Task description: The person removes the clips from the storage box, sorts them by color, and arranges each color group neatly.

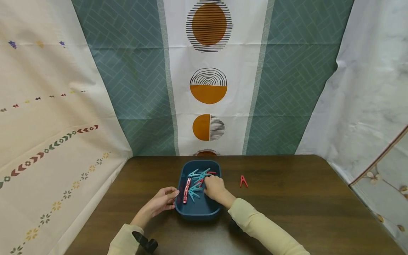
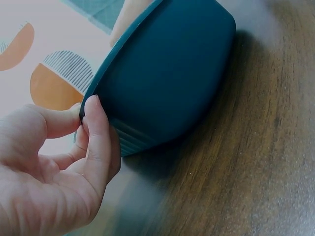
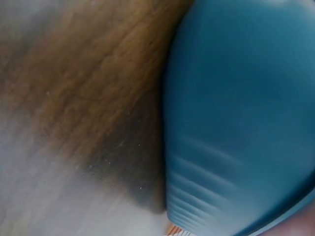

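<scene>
A dark blue plastic basin stands on the table and holds several light-blue clothespins, a few red ones and a longer pink clothespin along its left side. With thumb and fingers my left hand pinches the basin's left rim; the left wrist view shows the grip close up on the basin wall. Over the right rim, my right hand reaches down inside, right beside the clothespins. Its fingertips are hidden, so I cannot tell whether they hold one. In the right wrist view, the basin's outer wall fills much of the picture.
One red clothespin lies on the brown wooden table, to the right of the basin. Behind the table hangs a patterned cloth, with further light cloths at the left and right.
</scene>
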The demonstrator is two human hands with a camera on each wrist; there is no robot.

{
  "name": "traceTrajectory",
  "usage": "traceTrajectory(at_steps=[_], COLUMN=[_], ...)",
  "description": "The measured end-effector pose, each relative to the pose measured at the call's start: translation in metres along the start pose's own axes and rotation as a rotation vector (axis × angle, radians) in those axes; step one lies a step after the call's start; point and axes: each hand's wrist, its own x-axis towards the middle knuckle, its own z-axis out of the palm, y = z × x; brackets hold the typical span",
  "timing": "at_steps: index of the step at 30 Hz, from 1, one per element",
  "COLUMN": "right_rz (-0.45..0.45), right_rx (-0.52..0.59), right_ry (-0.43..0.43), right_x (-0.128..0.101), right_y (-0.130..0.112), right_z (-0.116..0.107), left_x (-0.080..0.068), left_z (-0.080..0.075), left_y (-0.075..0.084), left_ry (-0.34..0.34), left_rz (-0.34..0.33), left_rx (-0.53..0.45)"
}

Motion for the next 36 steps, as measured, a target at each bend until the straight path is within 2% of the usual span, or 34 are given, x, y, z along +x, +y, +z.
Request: traceTrajectory(at_steps=[3,7,12,17,20,25,29,33,36], right_rz=[0.014,0.004,-0.071,-0.128,-0.092,0.007,0.021,0.023,0.032], right_rx=[-0.027,-0.063,-0.078,-0.035,-0.025,-0.097,-0.124,-0.079,-0.011], right_ry=[0.025,0.008,-0.017,-0.042,-0.041,-0.038,-0.063,-0.060,-0.026], right_x=[-0.0011,-0.0012,-0.0010,-0.0028,-0.0038,-0.0032,-0.0026,-0.0024,-0.0027], right_y=[-0.0020,-0.0030,0.0022,0.0050,0.0035,-0.0025,-0.0045,-0.0032,-0.0024], right_z=[0.0003,-0.0007,-0.0030,-0.0039,-0.0019,0.0034,0.0010,-0.0025,-0.0051], left_x=[0.0001,0.0007,0.0013,0.0014,0.0012,0.0019,0.0032,0.0041,0.0040], left_z=[-0.0003,-0.0009,-0.0016,-0.0022,-0.0022,-0.0011,-0.0001,-0.0002,-0.0002], left_y=[0.0003,0.0007,0.0004,-0.0017,-0.0030,-0.0038,-0.0029,-0.0018,-0.0002], left_ry=[0.003,0.001,-0.003,-0.016,-0.018,-0.019,-0.017,-0.024,-0.023], left_rz=[-0.004,-0.005,0.007,0.014,0.015,0.011,0.005,0.000,-0.003], left_rx=[-0.002,-0.002,0.000,-0.010,-0.010,-0.012,-0.001,0.003,0.009])
